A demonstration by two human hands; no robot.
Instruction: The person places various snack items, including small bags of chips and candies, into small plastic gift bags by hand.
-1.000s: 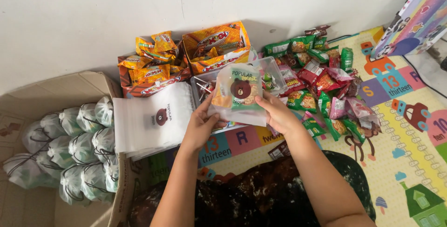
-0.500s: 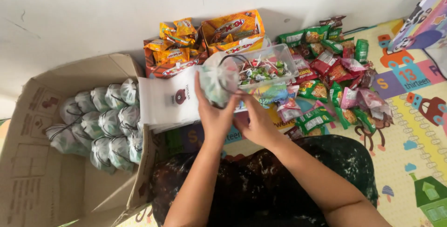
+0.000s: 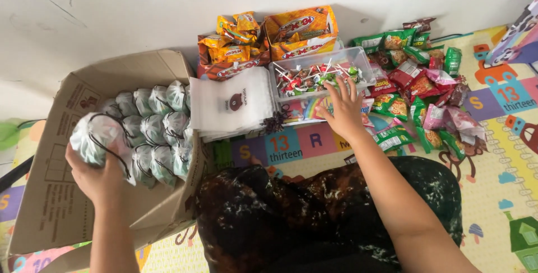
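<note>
Closest in, the person's lap in a dark patterned fabric [image 3: 314,222] sits on a colourful foam play mat [image 3: 504,155] on the floor. The left hand [image 3: 98,175] has its grip wrapped around a filled drawstring pouch [image 3: 98,136], holding it over the open cardboard box [image 3: 56,194], just beside the rows of packed pouches [image 3: 154,133] already lying in there. That pouch looks soft and lumpy, pretty light I'd guess, and the thin fabric probably shifts around, so cupping the body from below like this seems safer than dangling it by the cord.

The right hand [image 3: 343,108] is spread wide, fingers open and holding nothing, resting at the near edge of the clear plastic tub [image 3: 358,63] full of lollipops [image 3: 311,77].

Between the two hands lies a stack of flat white pouches [image 3: 232,105], touching the box's flap. To the right, loose snack packets [image 3: 426,94] crowd the mat. Furthest back, orange snack bags [image 3: 269,38] lean against the wall [image 3: 168,4].
</note>
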